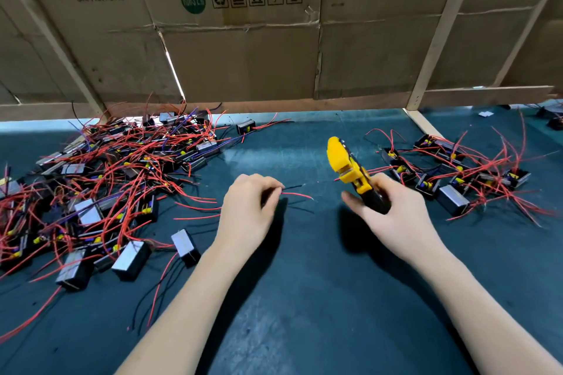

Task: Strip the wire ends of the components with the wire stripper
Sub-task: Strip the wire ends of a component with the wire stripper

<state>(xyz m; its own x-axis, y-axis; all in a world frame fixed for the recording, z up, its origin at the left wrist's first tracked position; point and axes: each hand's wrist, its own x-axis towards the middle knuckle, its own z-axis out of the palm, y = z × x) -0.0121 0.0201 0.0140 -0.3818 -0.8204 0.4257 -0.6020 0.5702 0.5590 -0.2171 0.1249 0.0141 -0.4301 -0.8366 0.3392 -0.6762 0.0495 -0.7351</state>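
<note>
**Wire ends pinched beside the raised stripper**

The left hand (248, 207) pinches a red wire (297, 194) and a black wire (294, 186) between closed fingertips, their free ends pointing right. The right hand (393, 210) wraps the black handle of a yellow wire stripper (347, 166), thumb extended, head pointing far (jaw opening not discernible). A large heap of components (100, 179) lies left on the green mat (304, 298); a smaller group (457, 173) lies right. Cardboard panels (243, 49) stand behind.
</note>
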